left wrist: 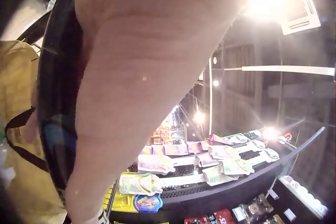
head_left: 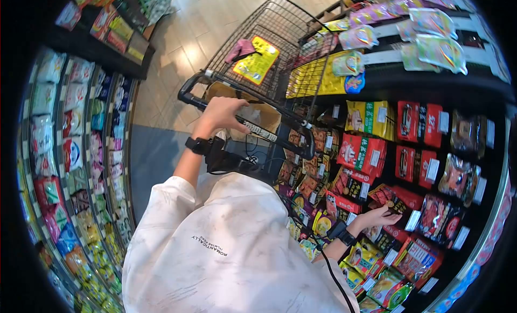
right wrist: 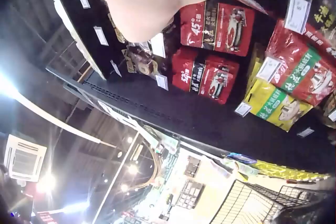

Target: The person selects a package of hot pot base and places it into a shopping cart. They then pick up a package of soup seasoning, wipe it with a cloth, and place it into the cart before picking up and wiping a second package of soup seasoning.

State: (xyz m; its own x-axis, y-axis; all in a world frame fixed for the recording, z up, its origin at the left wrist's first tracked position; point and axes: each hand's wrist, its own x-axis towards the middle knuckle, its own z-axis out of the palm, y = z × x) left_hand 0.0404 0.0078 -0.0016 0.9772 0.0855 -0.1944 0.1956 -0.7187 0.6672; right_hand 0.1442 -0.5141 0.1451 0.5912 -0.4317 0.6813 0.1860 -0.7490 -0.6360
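Cart (head_left: 304, 14), black wire mesh, far centre; bar handle (head_left: 260, 131), smooth, dark, pale-lettered, long axis slanting far left to near right. Left hand (head_left: 223, 115): grip loosely curled round the handle, thumb and fingers parted. Right hand (head_left: 378, 218): palm up, grip slack, fingers extended, holding nothing visible. Packet (head_left: 398, 199), glossy, red and black, right-hand shelf (head_left: 409, 90), tilted, beside that hand; contact cannot be told.

Left forearm (head_left: 187, 166) reaching forward, right forearm (head_left: 335, 250) extended sideways.
The left hand (head_left: 222, 115) curves in a grip, thumb parted from the fingers; the right hand (head_left: 376, 219) stretches outward, loosely unfolded.
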